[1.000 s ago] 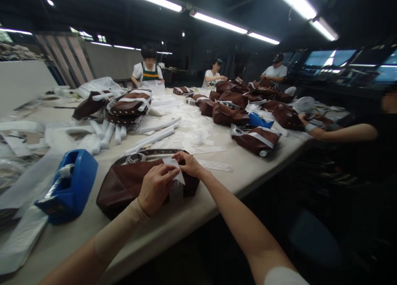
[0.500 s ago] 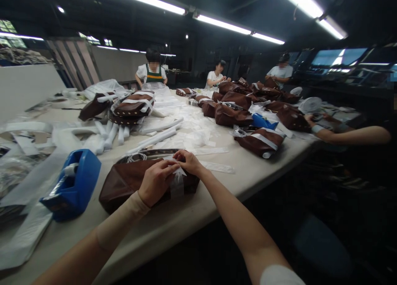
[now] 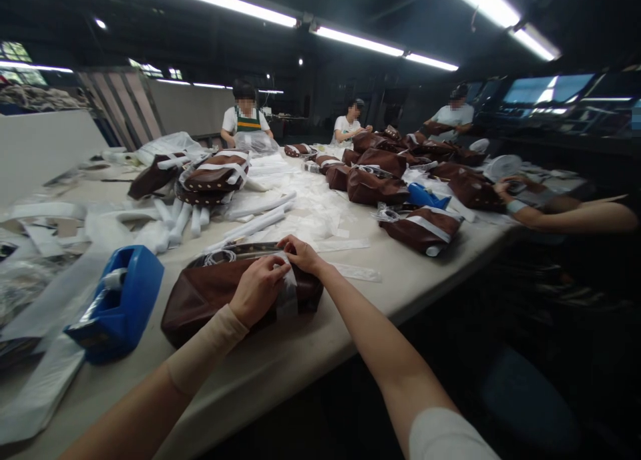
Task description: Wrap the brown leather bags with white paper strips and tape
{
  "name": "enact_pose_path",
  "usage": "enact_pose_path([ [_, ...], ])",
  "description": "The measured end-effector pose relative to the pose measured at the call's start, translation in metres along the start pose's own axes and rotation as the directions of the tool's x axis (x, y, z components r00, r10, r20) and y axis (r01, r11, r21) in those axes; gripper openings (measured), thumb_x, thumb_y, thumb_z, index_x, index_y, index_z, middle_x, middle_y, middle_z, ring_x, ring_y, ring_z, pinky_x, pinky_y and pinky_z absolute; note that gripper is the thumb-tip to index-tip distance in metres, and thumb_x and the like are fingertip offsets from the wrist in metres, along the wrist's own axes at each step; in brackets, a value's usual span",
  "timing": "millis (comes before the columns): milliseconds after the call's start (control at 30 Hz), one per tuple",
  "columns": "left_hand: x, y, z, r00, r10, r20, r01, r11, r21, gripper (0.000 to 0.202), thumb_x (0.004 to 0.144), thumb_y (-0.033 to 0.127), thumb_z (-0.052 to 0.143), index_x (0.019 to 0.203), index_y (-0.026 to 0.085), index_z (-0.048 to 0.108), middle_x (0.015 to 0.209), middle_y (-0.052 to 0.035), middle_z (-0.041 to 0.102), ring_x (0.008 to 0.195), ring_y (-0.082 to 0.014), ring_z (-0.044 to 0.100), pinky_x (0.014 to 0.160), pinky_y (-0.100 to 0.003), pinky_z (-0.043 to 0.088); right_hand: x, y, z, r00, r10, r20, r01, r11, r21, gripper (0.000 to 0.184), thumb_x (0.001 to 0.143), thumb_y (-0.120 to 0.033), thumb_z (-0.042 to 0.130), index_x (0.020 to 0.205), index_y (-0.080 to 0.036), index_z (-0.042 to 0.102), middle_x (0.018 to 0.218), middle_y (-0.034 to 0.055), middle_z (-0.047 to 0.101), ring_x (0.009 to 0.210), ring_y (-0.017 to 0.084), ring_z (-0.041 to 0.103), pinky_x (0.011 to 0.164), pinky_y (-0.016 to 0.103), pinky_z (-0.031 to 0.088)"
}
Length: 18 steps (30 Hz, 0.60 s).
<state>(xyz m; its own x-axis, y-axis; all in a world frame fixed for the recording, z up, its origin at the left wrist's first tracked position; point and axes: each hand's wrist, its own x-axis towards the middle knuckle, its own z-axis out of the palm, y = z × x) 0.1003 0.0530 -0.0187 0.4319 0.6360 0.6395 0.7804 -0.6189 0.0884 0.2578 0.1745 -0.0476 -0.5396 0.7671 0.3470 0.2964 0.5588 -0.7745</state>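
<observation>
A dark brown leatherette bag lies flat on the table in front of me, with a dotted strap band and a small coil of wire along its far side. A white paper strip wraps over the bag's right part. My left hand presses on the bag, its fingertips pinching the strip's upper end. My right hand grips the strip and the bag's top edge from the far side. The strip's underside is hidden.
A blue tape dispenser stands left of the bag, near the white table's front edge. Brown bags, white rolled strips and plastic sheets cover the table. Several co-workers sit beyond, and another person's arm reaches in at right.
The white strip now lies flatter against the bag, with less of a loose flap. My left hand has shifted slightly up and right. The view has tilted a little.
</observation>
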Motion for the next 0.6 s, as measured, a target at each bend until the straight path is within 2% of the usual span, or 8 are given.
enact_pose_path([
  [100, -0.004, 0.001, 0.003, 0.999, 0.034, 0.012, -0.034, 0.999, 0.006, 0.024, 0.087, 0.009, 0.053, 0.101, 0.019, 0.070, 0.095, -0.0054, 0.066, 0.086, -0.0198, 0.059, 0.077, -0.032, 0.052, 0.004, 0.009, 0.004, 1.000, 0.014, -0.011, -0.014, 0.999, 0.050, 0.032, 0.073, -0.006, 0.055, 0.103, -0.017, 0.059, 0.076, -0.0037, 0.056, 0.072, 0.011, 0.055, 0.072, 0.023, 0.043],
  [233, -0.021, 0.006, 0.011, 0.997, 0.070, 0.010, -0.070, 0.997, -0.009, 0.021, 0.090, 0.011, 0.052, 0.100, 0.017, 0.069, 0.095, -0.0048, 0.068, 0.084, -0.0188, 0.060, 0.077, -0.030, 0.051, 0.007, 0.022, 0.007, 0.999, 0.054, 0.009, -0.054, 0.988, 0.142, 0.027, 0.072, -0.010, 0.061, 0.099, -0.015, 0.060, 0.079, -0.0011, 0.059, 0.074, 0.012, 0.057, 0.070, 0.023, 0.046],
  [367, -0.031, 0.011, 0.012, 0.997, -0.030, -0.073, 0.028, 0.999, -0.033, 0.019, 0.090, 0.013, 0.055, 0.102, 0.019, 0.069, 0.100, -0.0032, 0.069, 0.088, -0.0176, 0.063, 0.077, -0.028, 0.051, 0.008, 0.028, 0.008, 0.997, 0.074, 0.033, -0.079, 0.976, 0.202, 0.026, 0.072, -0.014, 0.064, 0.098, -0.013, 0.062, 0.080, 0.0002, 0.061, 0.074, 0.012, 0.057, 0.071, 0.024, 0.047],
  [467, -0.023, 0.014, 0.006, 0.992, -0.125, -0.028, 0.126, 0.991, 0.046, 0.014, 0.088, 0.017, 0.060, 0.096, 0.022, 0.070, 0.095, -0.0005, 0.070, 0.084, -0.0168, 0.064, 0.072, -0.027, 0.049, 0.005, 0.027, 0.008, 0.996, 0.073, 0.046, -0.082, 0.971, 0.224, 0.027, 0.071, -0.016, 0.066, 0.098, -0.014, 0.063, 0.085, 0.0011, 0.063, 0.077, 0.012, 0.058, 0.074, 0.025, 0.048],
  [600, -0.002, 0.019, -0.001, 0.988, -0.133, 0.084, 0.118, 0.980, 0.160, 0.009, 0.085, 0.020, 0.064, 0.088, 0.023, 0.072, 0.081, -0.0003, 0.068, 0.074, -0.0192, 0.063, 0.062, -0.028, 0.043, 0.003, 0.023, 0.006, 0.995, 0.083, 0.060, -0.095, 0.968, 0.231, 0.026, 0.070, -0.015, 0.066, 0.097, -0.013, 0.065, 0.086, 0.0012, 0.064, 0.078, 0.012, 0.058, 0.077, 0.026, 0.047],
])
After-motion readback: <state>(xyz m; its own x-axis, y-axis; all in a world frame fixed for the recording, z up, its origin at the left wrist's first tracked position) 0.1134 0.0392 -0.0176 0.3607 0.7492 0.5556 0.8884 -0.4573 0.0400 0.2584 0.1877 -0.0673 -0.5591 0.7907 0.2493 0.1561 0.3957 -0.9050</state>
